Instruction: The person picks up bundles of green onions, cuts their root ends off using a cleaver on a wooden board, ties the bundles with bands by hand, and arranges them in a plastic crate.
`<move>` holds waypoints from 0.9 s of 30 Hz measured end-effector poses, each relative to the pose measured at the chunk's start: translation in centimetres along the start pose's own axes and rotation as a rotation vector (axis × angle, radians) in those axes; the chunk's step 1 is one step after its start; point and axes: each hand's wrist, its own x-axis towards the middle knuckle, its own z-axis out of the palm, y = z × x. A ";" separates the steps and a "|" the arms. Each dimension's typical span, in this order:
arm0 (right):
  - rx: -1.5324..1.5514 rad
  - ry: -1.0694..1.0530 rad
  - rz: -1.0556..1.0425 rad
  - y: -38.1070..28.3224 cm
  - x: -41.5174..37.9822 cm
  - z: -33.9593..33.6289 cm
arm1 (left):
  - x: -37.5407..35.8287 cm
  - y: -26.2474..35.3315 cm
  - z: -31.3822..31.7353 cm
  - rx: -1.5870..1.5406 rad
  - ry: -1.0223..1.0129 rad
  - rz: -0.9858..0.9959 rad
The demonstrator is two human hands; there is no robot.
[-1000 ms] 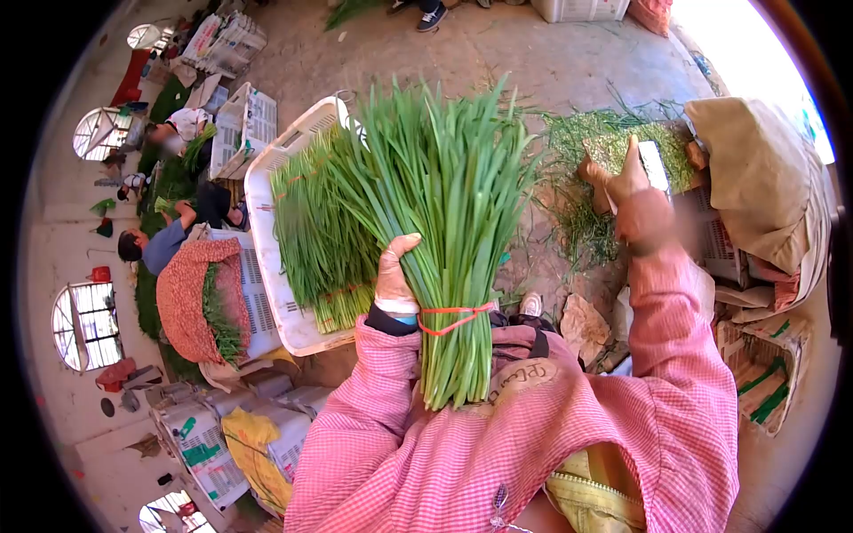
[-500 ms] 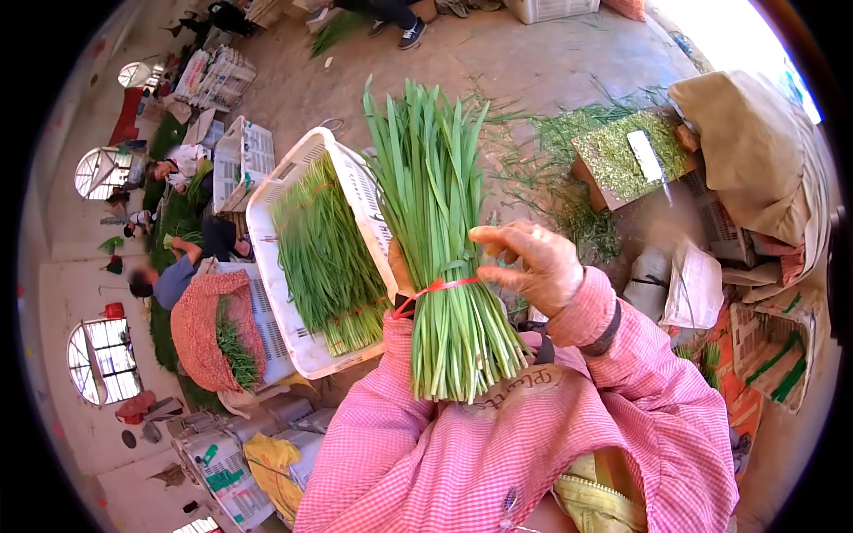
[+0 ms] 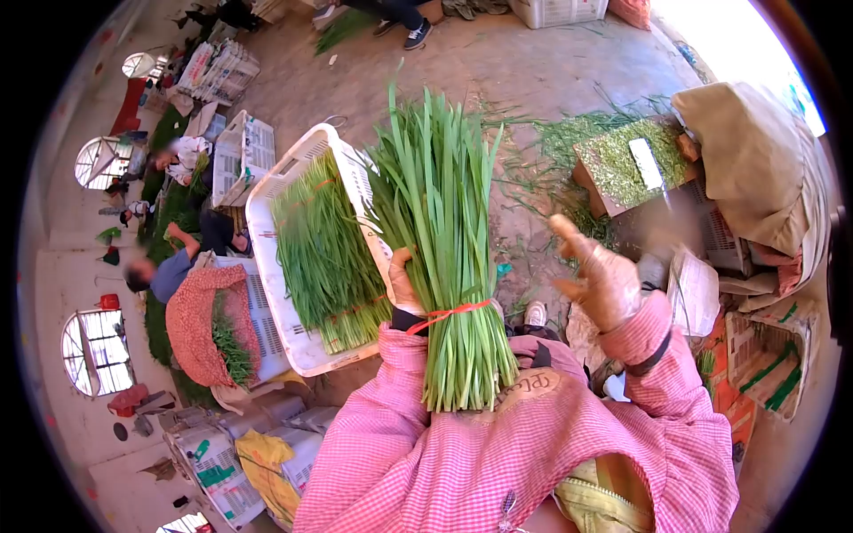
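Observation:
A thick bunch of garlic chives (image 3: 442, 204) stands in front of my chest, leaves upward and pale cut stems downward. Around its lower part runs a red tie (image 3: 462, 310). My left hand (image 3: 403, 282) grips the bunch from its left side; most of the fingers are hidden behind the leaves. To the right of the bunch, my right hand (image 3: 606, 282) is held apart from it in the air, fingers spread and holding nothing. Just left of the bunch is a white plastic crate (image 3: 259, 233) with tied bunches of chives (image 3: 324, 253) lying in it.
Chopped green trimmings (image 3: 626, 169) cover a low box at the right, with a white rectangular piece (image 3: 646, 163) on top. A beige cloth (image 3: 751, 151) drapes a stack behind it. Co-workers (image 3: 178, 266) sit at the left near a red-patterned cloth (image 3: 200, 311) and crates.
My right hand has moved away from the bunch to the right, and its fingers have spread. The bunch stays in my left hand, shifted slightly right.

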 end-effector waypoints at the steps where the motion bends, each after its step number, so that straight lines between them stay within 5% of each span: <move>1: 0.177 -0.103 0.006 -2.2 0.2 0.5 | -0.2 0.0 1.1 0.000 -0.009 -0.003; 3: -0.030 -0.222 -0.101 -4.9 0.5 2.0 | -1.5 -0.2 3.6 -0.035 0.013 0.048; 7: 0.079 -0.213 -0.291 -4.2 1.0 2.7 | -1.9 -0.4 4.2 0.003 0.077 0.057; 9: 1.176 -0.992 -0.219 -4.3 0.2 -1.0 | -1.7 -0.2 2.9 -0.103 0.048 -0.006; 10: 1.176 -0.999 -0.215 -3.6 0.7 -1.7 | -1.6 -0.3 2.5 -0.103 0.068 0.070; 13: 0.098 0.129 -0.254 -1.4 4.0 -4.3 | -1.6 -0.5 2.0 -0.097 0.029 0.153; 15: -0.414 0.443 -0.197 -3.6 6.2 -5.0 | -1.5 -0.3 2.2 -0.080 -0.032 0.152; 18: -0.403 0.248 -0.415 -6.0 8.6 -4.3 | -2.3 -0.8 2.9 -0.067 0.009 0.158; 27: -0.411 -0.280 -0.396 -5.5 12.5 -2.3 | -4.0 -0.4 6.9 -0.044 -0.069 0.000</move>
